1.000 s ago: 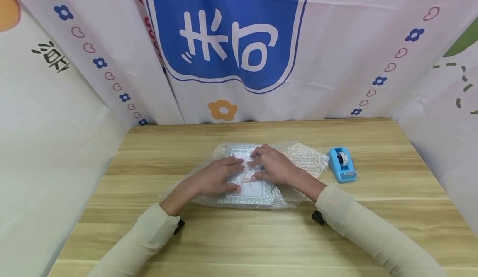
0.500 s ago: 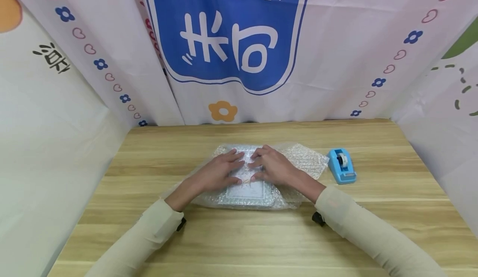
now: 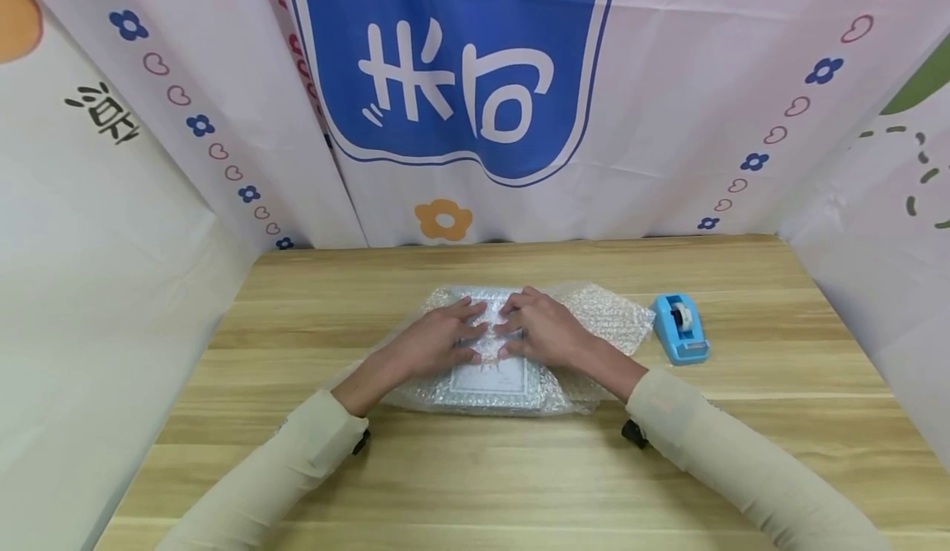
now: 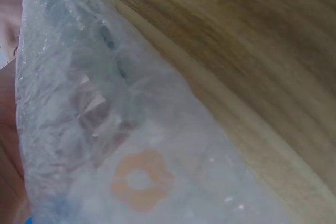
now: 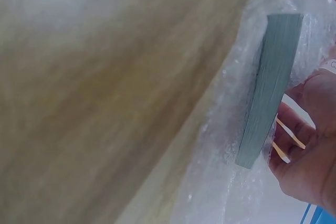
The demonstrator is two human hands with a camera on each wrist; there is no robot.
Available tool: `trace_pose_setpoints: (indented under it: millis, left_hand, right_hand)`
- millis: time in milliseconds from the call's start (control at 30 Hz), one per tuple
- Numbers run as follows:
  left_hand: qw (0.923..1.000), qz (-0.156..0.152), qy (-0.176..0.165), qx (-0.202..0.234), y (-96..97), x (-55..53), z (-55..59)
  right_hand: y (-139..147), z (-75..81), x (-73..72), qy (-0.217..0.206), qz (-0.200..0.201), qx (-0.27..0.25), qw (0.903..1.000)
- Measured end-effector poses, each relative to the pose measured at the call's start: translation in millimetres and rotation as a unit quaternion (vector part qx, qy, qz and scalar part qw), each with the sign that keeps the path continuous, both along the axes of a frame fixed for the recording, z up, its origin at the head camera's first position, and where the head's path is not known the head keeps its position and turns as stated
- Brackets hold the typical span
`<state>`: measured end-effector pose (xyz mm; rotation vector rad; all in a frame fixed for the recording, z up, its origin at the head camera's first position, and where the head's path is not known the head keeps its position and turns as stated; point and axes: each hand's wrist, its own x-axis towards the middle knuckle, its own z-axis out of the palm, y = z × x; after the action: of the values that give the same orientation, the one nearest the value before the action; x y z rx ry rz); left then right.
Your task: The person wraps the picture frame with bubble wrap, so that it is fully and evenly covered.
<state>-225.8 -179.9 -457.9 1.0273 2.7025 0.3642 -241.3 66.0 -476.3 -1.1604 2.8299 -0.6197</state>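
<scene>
Left hand (image 3: 441,341) shifted forward, opposite right hand (image 3: 545,332); spread fingers (image 3: 470,332), unclenched, rest on bubble wrap (image 3: 616,316) over flat item (image 3: 490,382), likely preventing unfolding.

So there's one left hand (image 3: 439,338), one right hand (image 3: 547,328), two beige sleeves (image 3: 269,475), just one flat bubble-wrapped rectangle (image 3: 490,379), and one blue tape dispenser (image 3: 679,336) toward the right edge of the desk (image 3: 505,485), with one tape roll (image 3: 684,316) in it.
</scene>
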Motion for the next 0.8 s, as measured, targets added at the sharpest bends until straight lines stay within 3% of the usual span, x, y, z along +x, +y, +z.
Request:
trace_pose_setpoints:
  millis: [433, 800]
  left_hand:
    - [0.9997, -0.004, 0.019, -0.016, 2.8, 2.3, 2.1]
    - [0.9998, -0.01, -0.019, -0.002, -12.0, 6.1, 5.5]
  right_hand:
    - [-0.6, 1.3, 3.4, -0.002, -0.014, 0.001, 0.9999]
    - [-0.7, -1.5, 3.4, 0.012, -0.013, -0.009, 0.9998]
